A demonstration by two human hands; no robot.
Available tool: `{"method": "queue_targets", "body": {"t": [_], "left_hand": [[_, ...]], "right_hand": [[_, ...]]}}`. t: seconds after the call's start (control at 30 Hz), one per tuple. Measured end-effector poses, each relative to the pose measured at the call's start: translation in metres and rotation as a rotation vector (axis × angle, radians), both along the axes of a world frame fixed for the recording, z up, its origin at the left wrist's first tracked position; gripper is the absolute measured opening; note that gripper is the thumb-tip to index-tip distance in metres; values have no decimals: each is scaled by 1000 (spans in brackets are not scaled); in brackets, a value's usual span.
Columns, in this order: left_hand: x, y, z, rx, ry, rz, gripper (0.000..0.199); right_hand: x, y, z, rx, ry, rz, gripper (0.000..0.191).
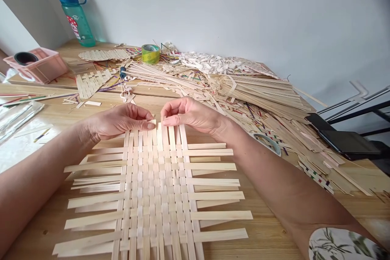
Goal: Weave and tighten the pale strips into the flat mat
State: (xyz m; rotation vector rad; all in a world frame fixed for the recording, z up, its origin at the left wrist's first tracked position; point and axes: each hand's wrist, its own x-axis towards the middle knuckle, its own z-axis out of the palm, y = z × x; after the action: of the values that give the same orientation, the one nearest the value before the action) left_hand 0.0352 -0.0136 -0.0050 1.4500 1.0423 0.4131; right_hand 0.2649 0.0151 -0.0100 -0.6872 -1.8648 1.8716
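Observation:
A woven mat of pale, flat wooden strips point(157, 191) lies before me on the wooden table. Loose strip ends stick out along its left and right sides, and upright strip ends rise at its far edge. My left hand point(123, 122) pinches one of those far ends between thumb and fingers, left of the middle. Just to its right, my right hand point(189, 115) is closed on another upright strip end, thumb against bent fingers. The two hands are a small gap apart.
Behind the mat lie bundles of loose strips point(258, 91), a yellow tape roll point(150, 53) and woven scraps point(94, 81). A teal bottle point(77, 20) and a pink basket point(50, 67) stand at back left. At right are another tape roll point(276, 146) and a black phone-like device point(347, 141).

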Motion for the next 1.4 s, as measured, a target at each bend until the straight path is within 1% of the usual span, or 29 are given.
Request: {"method": "queue_targets", "body": {"t": [0.1,0.2,0.33,0.5,0.6,0.67,0.7,0.73,0.8,0.83,0.87,0.9,0.93,1.0,1.07,1.13,1.2,1.27,1.33,1.4], "left_hand": [[0,-1,5,36,25,-3,22],[-1,-2,8,49,24,-6,24],[-5,0,9,69,33,5,26],[-9,2,11,55,39,34,27],[-13,5,12,75,38,69,28],[-17,8,9,88,46,99,28],[-18,9,7,88,57,114,28],[-20,11,5,95,80,132,27],[-22,14,-1,123,148,163,28],[-22,15,-4,144,187,172,28],[-23,16,-7,173,231,172,29],[-22,17,-9,207,278,161,30],[-22,17,-10,239,327,134,30],[-22,16,-10,316,425,58,31],[-24,14,-5,412,503,20,34],[-28,12,3,500,562,20,38],[-31,10,13,543,637,7,29],[-33,7,21,510,681,-45,17],[-32,3,26,418,652,-119,17],[-26,-2,27,297,611,-216,16]], "right_hand": [[-2,-1,-1,27,-17,-34,13],[-2,0,-6,19,-17,-39,16],[-1,2,-7,-54,-55,-55,24],[1,-1,-3,-234,-97,38,31],[8,5,-2,-266,-103,113,34],[14,13,-1,-215,-140,129,37],[18,17,0,-158,-181,105,37],[20,20,2,-78,-234,49,37],[22,21,5,144,-336,-131,30],[20,19,7,259,-366,-219,25],[16,14,8,358,-380,-278,20],[11,8,8,429,-384,-299,15],[5,1,6,463,-384,-275,11],[-8,-14,0,487,-426,-197,8],[-20,-26,-9,499,-509,-157,4],[-27,-31,-17,504,-576,-175,2],[-30,-33,-21,498,-607,-207,2],[-32,-32,-22,493,-621,-232,2],[-33,-33,-21,501,-642,-251,3],[-35,-34,-19,520,-667,-263,5]]}}
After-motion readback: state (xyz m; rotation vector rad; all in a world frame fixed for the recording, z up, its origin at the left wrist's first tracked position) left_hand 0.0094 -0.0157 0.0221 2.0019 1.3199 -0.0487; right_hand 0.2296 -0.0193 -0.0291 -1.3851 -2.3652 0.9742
